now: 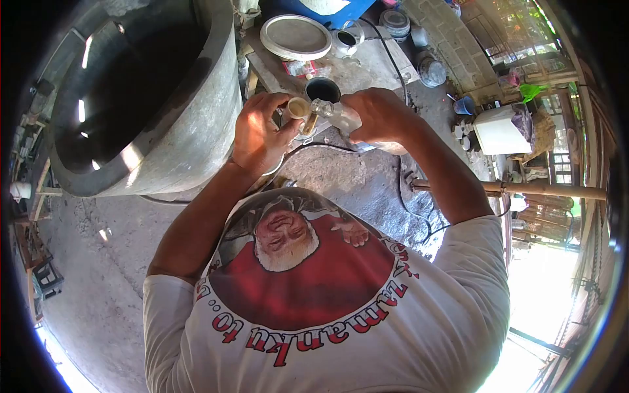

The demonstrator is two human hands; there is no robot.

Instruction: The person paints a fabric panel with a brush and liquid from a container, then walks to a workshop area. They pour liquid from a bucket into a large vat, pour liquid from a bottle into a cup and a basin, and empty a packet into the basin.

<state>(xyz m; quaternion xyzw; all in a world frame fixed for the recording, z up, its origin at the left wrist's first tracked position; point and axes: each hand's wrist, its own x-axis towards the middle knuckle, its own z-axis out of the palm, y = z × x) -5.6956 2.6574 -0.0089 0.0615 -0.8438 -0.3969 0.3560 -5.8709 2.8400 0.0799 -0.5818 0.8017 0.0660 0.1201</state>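
Observation:
My left hand (259, 128) is closed round a small tan cup (299, 108), its round opening facing up toward me. From the other side, my right hand (381, 118) grips a clear bottle (342, 116) lying nearly on its side. The bottle's neck points left, with its mouth close beside the cup's rim. Just under the mouth shows a narrow brownish piece (311, 124), which I cannot make out. Behind both hands stands a dark round container (323, 90) with a pale rim.
A huge grey tub (183, 124) rises on the left. Beyond my hands, a low board (373, 65) bears a round white lid (296, 37) and a pale pitcher (346, 41). Black cable (400, 59) crosses the board and floor. A bamboo pole (550, 190) juts in from the right.

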